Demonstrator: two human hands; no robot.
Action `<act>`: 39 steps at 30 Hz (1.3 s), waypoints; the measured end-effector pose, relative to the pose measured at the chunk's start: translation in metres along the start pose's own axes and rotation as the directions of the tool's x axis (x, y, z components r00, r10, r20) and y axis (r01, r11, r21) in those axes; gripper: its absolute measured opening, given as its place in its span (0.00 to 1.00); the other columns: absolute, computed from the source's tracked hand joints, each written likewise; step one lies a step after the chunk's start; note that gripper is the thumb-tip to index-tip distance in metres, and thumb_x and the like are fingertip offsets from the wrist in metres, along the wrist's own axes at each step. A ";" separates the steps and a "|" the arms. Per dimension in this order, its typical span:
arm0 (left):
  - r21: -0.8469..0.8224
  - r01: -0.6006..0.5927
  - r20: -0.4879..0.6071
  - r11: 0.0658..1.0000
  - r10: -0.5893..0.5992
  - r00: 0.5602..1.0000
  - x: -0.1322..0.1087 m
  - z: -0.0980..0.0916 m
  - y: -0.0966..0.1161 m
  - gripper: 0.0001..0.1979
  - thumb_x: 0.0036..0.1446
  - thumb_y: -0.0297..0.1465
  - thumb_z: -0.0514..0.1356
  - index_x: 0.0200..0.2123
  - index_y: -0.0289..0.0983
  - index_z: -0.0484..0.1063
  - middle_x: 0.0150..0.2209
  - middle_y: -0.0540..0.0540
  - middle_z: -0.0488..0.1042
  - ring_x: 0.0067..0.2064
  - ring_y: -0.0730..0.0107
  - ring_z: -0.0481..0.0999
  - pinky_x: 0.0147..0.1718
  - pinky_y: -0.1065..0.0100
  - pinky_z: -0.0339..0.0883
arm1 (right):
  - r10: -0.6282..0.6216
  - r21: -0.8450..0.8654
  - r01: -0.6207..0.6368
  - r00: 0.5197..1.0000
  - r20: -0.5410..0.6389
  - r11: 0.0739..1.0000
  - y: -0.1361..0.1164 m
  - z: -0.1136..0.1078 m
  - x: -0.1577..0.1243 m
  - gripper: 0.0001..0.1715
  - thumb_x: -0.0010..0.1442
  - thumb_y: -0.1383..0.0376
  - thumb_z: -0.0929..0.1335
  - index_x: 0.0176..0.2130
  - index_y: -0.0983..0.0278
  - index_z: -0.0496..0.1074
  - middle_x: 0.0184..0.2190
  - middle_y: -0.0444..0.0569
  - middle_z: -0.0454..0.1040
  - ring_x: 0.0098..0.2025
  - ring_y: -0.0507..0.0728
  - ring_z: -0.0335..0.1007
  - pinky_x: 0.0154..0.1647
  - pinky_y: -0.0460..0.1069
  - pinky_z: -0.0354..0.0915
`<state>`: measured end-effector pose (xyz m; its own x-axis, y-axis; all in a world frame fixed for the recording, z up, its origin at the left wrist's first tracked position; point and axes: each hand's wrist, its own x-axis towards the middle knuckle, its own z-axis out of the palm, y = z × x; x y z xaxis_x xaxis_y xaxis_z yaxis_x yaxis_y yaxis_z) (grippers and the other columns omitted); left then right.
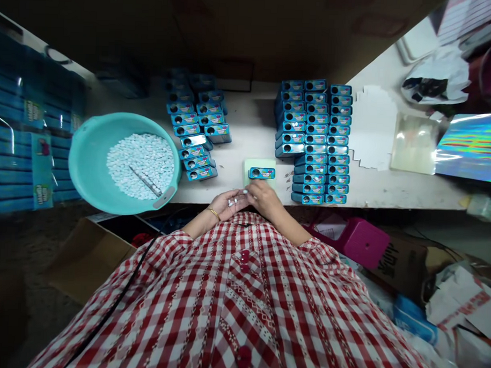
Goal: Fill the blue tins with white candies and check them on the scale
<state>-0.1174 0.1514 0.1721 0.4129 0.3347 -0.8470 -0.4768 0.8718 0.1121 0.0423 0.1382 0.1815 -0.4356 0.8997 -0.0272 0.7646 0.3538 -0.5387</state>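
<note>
My left hand [227, 204] is turned palm up and cupped at the table's front edge, with a few small white candies [231, 203] in it. Right beside it, my right hand [264, 197] has its fingers pinched together, and a small white piece shows at their tips. Just beyond the fingers lies a small blue tin [262, 173] with a dark round spot on its face. The tin rests on a pale green square pad, probably a small scale [249, 165].
To the left stands a turquoise basin [89, 162] of white candies with a metal scoop [144, 180]. Blue tins stand in rows left [201, 173] and right [307, 198]. A large cardboard box [251, 34] overhangs the back. A pink stool [364, 242] is below right.
</note>
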 end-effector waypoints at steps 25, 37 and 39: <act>-0.035 0.039 0.012 0.999 -0.039 0.999 -0.017 -0.011 0.002 0.26 0.64 0.38 0.40 0.55 0.28 0.63 0.43 0.34 0.76 0.44 0.59 0.76 0.44 0.59 0.70 | -0.242 0.013 0.254 0.904 0.353 0.967 -0.048 0.023 0.015 0.14 0.62 0.73 0.60 0.46 0.70 0.69 0.43 0.58 0.71 0.44 0.57 0.66 0.43 0.52 0.65; -0.049 -0.048 -0.042 0.998 0.046 0.998 -0.026 -0.007 0.005 0.31 0.61 0.47 0.42 0.54 0.30 0.64 0.47 0.33 0.73 0.47 0.52 0.74 0.45 0.51 0.68 | -0.256 0.192 0.222 0.951 0.174 0.956 -0.042 0.045 0.021 0.13 0.60 0.70 0.63 0.45 0.68 0.69 0.42 0.55 0.70 0.44 0.56 0.65 0.46 0.51 0.62; -0.051 -0.073 -0.053 0.996 0.071 0.996 -0.026 -0.001 0.006 0.29 0.61 0.47 0.42 0.53 0.31 0.65 0.46 0.34 0.74 0.47 0.54 0.74 0.44 0.52 0.69 | -0.192 0.200 0.167 0.975 0.111 0.965 -0.039 0.047 0.019 0.13 0.59 0.71 0.63 0.45 0.66 0.69 0.43 0.54 0.70 0.45 0.56 0.65 0.45 0.51 0.62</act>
<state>-0.1322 0.1475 0.1945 0.3363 0.3759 -0.8635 -0.5444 0.8258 0.1475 -0.0181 0.1299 0.1620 -0.6240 0.7812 -0.0165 0.5703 0.4409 -0.6931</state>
